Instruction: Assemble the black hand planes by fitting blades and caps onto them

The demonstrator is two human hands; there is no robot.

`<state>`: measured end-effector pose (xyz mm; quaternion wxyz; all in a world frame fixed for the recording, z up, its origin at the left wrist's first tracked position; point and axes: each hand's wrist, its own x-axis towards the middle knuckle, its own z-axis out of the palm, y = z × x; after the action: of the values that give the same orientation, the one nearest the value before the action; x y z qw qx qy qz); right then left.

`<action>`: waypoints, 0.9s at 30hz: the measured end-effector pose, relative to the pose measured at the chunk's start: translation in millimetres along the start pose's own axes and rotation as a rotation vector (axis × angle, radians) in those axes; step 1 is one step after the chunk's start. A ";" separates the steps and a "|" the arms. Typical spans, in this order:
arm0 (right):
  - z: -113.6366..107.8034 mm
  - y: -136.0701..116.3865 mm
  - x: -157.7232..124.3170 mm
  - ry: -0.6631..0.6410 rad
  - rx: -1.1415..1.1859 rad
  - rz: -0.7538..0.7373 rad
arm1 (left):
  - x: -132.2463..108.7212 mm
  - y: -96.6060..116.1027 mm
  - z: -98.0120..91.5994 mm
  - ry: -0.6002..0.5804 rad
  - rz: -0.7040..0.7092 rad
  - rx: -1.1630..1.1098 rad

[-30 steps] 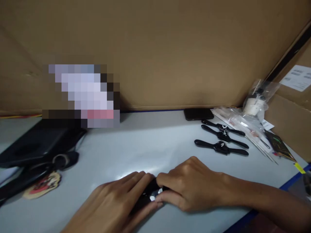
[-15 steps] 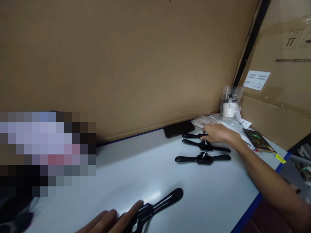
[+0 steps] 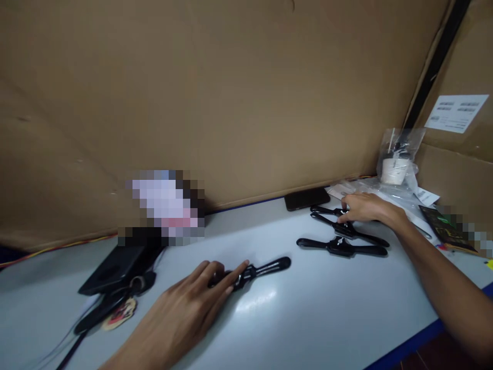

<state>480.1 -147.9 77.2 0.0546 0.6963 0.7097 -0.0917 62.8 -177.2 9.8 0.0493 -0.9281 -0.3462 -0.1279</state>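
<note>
Pale bench (image 3: 316, 308), brown cardboard (image 3: 239, 103) behind. Left hand (image 3: 192, 303): grasping front tool (image 3: 269, 267), glossy black, rounded handle, lying on bench. Right hand (image 3: 364, 208): at far black tool (image 3: 326, 210), grip cannot be told. Two similar tools (image 3: 341, 248), slim-handled, lie nearer.

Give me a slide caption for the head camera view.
Left hand over one black spokeshave, right hand at the far side of three more spokeshaves on a table.

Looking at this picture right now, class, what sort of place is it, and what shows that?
Probably a makeshift workbench station: black spokeshaves lie on a pale tabletop, with a large cardboard sheet standing behind.
</note>
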 end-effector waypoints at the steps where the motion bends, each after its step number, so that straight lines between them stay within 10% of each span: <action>1: -2.4 -1.3 0.2 -0.033 -0.015 0.022 | 2.0 -3.8 1.0 -0.007 -0.036 0.027; 27: -17.7 10.6 -8.8 0.229 -0.101 -0.033 | 117.0 38.0 19.8 -0.139 -0.043 0.185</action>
<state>491.8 -152.7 95.7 0.0065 0.6870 0.7262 0.0234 176.9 -128.6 22.3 0.1078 -0.9186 -0.3790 -0.0318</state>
